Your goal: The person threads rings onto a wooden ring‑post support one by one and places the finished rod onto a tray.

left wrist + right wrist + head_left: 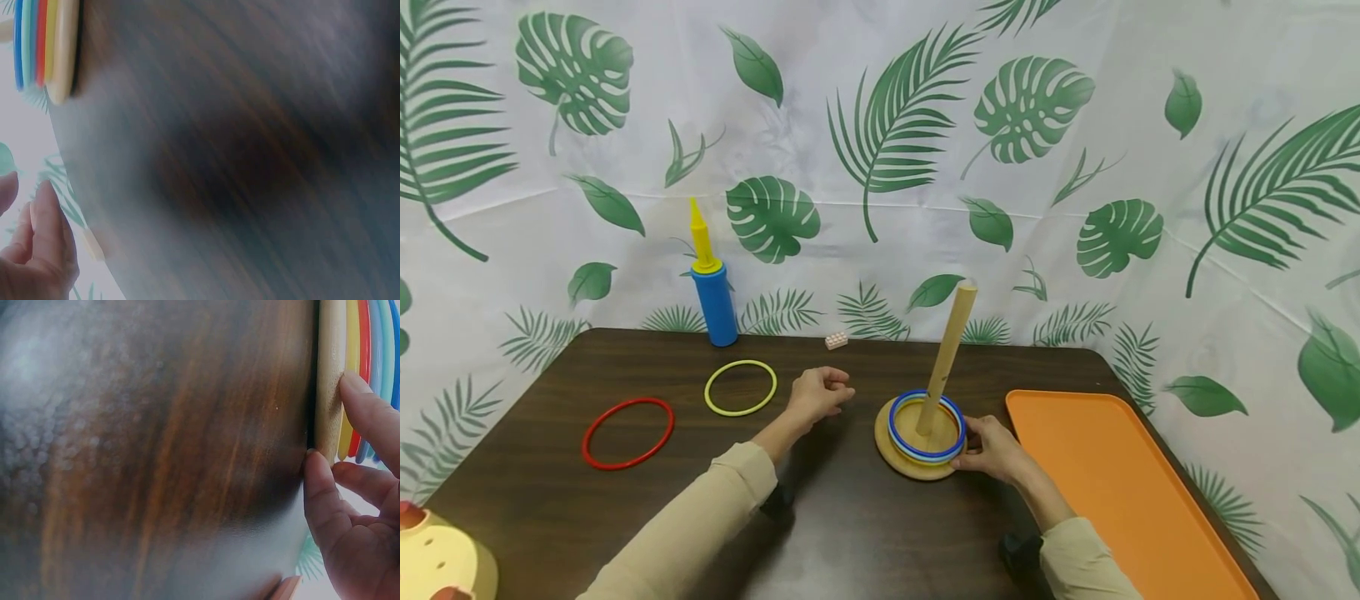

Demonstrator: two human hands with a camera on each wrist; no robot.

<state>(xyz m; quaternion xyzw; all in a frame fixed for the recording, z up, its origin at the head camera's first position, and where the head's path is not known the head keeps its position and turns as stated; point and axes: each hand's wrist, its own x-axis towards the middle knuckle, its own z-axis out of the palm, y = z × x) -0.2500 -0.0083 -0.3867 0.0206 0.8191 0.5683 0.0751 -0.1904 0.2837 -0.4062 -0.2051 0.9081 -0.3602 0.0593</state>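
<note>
A round wooden ring-toss stand (884, 442) with an upright peg (946, 358) stands on the dark table, the peg leaning slightly right in the head view. Several coloured rings (891, 425) lie stacked around the peg: yellow lowest, then red, light blues and dark blue on top. My right hand (992, 450) grips the right edge of the base, its thumb and fingertips at the rim in the right wrist view. To the left of the stand, my left hand (820, 396) hovers above the table with loosely bent fingers, holding nothing.
A red ring (628, 402) and a yellow-green ring (741, 362) lie at the left. Behind them stands a blue and yellow hand pump (715, 304). A small pale block (836, 341) sits at the back edge, an orange tray (1097, 467) at right, a cream toy (445, 558) front left.
</note>
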